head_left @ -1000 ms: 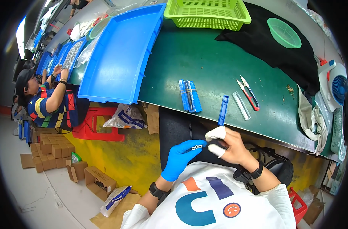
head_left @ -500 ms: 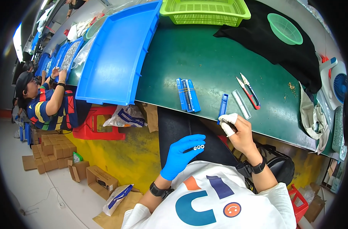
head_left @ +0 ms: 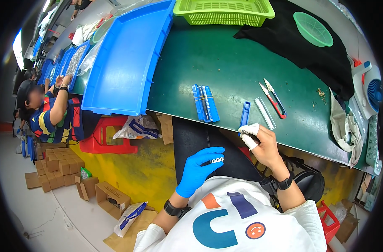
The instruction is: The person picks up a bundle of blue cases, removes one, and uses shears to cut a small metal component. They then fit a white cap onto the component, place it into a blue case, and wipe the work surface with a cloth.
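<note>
My left hand, in a blue glove, is closed around three slim rods with round silvery ends, held over my lap. My right hand wears white finger covers on its thumb and fingers, which are pinched together at the table's near edge. Those fingertips meet the near end of a narrow blue case; whatever lies between them is hidden. Beside the case rests a slim clear-and-white box. Farther left, blue cases with a dark rod are bundled by a rubber band.
Red-handled thread snips lie right of the clear box. A large blue tray takes up the table's left side. At the back stand a green basket, black cloth and a green bowl. A co-worker sits far left.
Both hands stay nearly in place. The rods in my left hand have turned slightly, showing more of their dark sides. The whole view has shifted a little.
</note>
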Motion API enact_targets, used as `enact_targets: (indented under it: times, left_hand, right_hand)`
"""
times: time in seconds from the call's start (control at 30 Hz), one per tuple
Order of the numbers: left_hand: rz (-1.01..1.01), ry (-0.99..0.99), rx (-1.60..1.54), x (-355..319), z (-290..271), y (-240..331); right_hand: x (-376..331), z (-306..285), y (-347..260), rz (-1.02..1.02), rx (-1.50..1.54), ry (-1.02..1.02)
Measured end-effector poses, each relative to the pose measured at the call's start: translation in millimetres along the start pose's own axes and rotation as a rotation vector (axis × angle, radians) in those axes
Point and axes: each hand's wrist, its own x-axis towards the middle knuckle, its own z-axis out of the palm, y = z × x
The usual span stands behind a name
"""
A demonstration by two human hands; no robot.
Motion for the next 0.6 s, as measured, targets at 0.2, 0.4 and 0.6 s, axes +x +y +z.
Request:
enact_targets:
  times: [0.2, 0.4, 0.6]
  left_hand:
    - [0.002, -0.005, 0.005, -0.2, 0.1, -0.1]
    - [-0.019, -0.003, -0.006, 0.0, 0.1, -0.9]
    - [0.023, -0.001, 0.029, 0.2, 0.1, -1.4]
  right_hand:
    - [0.2, 0.3, -0.1, 0.002, -0.006, -0.004]
    - [0.4, 0.5, 0.5, 0.003, -0.007, -0.007]
    - [0.4, 0.1, -0.2, 0.005, -0.013, -0.009]
